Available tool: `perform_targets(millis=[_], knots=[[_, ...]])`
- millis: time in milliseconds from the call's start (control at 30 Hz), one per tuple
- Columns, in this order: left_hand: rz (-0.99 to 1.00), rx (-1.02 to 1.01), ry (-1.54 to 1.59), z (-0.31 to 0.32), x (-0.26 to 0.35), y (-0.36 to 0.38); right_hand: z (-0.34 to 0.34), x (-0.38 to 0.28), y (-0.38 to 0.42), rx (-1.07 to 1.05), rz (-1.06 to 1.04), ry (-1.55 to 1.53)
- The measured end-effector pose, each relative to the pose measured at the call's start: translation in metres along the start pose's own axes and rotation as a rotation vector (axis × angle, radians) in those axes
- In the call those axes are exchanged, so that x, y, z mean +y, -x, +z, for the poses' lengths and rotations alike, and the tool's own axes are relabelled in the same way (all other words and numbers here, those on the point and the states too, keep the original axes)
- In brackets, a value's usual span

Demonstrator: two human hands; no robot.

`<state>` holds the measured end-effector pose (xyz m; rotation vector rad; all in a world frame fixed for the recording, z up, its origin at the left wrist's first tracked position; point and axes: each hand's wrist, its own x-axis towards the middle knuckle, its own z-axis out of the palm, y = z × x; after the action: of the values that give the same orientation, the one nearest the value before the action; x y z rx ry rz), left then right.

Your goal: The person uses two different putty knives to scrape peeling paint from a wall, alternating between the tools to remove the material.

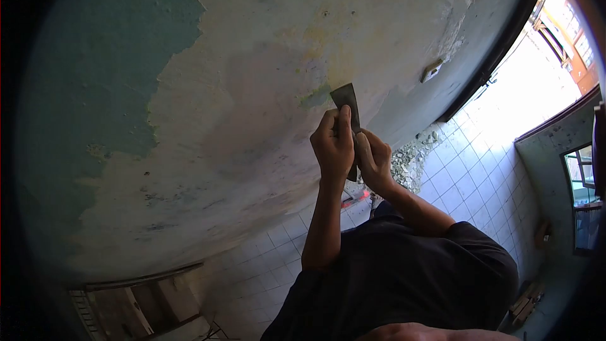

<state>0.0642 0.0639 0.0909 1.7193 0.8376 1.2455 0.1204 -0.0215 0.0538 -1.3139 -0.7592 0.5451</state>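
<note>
A flat metal scraper (346,96) is held up with its wide blade at the wall (265,88). My left hand (334,145) is closed around it, the thumb lying along the base of the blade. Lower on the handle, my right hand (375,163) is closed as well, its fingers wrapped near the left hand. The handle's end shows below both hands. Around the blade the wall is pale and patchy, with yellow and greenish stains, while green paint (101,63) with a ragged edge covers the left part.
Broken paint chips (410,161) lie along the wall's foot on the white tiled floor (461,170). A wall switch or socket (432,71) sits to the right, before a bright doorway (536,69). A wooden piece of furniture (151,306) stands lower left. Something red (357,198) is on the floor.
</note>
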Motion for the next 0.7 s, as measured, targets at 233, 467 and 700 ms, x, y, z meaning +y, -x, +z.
perform_targets(millis=[233,467,700], knots=[[0.028,0.023,0.006,0.007,-0.005,-0.005,-0.003,0.012,-0.01,0.023,-0.079,0.046],[0.048,0.067,-0.039,0.004,0.019,-0.022,0.004,-0.013,-0.026,0.036,-0.124,0.006],[-0.012,0.068,-0.062,0.009,0.002,-0.007,-0.009,0.001,-0.013,-0.028,-0.019,0.075]])
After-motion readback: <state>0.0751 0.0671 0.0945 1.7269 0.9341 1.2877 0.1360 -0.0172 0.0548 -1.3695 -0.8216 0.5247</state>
